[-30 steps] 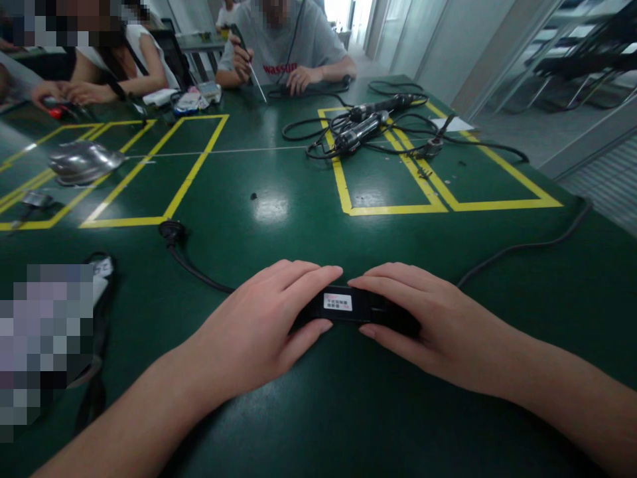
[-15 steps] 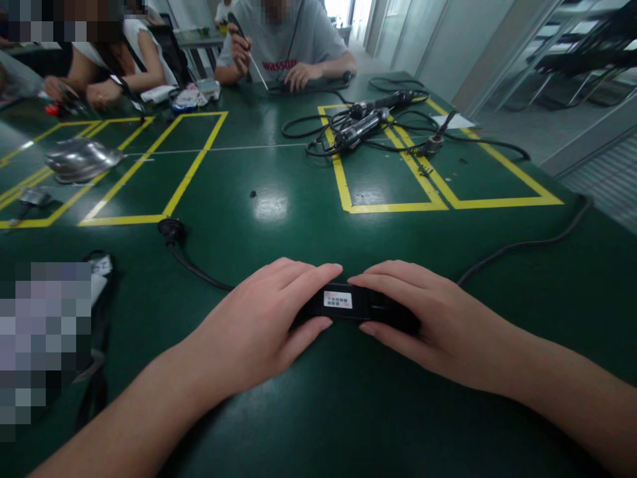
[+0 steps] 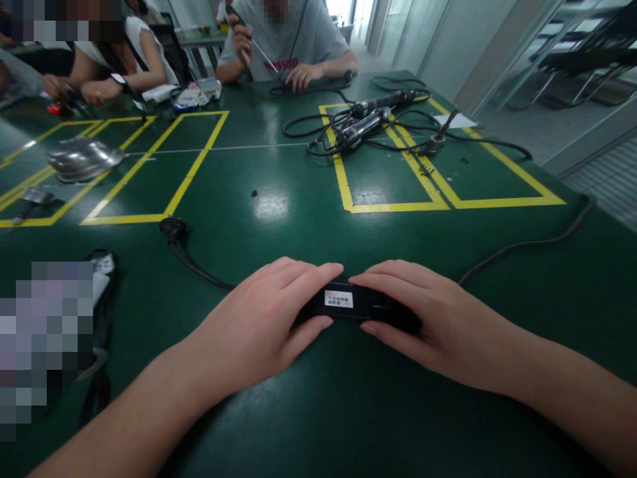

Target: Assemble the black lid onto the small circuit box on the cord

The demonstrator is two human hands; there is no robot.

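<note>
A black, box-shaped cable adapter with a small white printed label lies level in front of me on the green table. Around its left end wraps my left hand, thumb on the near side and fingers on the far side. My right hand closes on the right end in the same way. One black cable runs out past my left hand to a round black plug. Beyond my right hand another black cable curves off to the table's right side. The adapter's ends are hidden by my hands.
Past my hands, yellow tape marks rectangles on the table. Electric screwdrivers with tangled cords lie at the far right. A shiny metal piece sits at left, a badge strap nearer. Two people work across the table.
My hands keep the same hold on the adapter. Across the table, a person's hand has raised the tip of a long thin tool slightly. The view has shifted very little.
</note>
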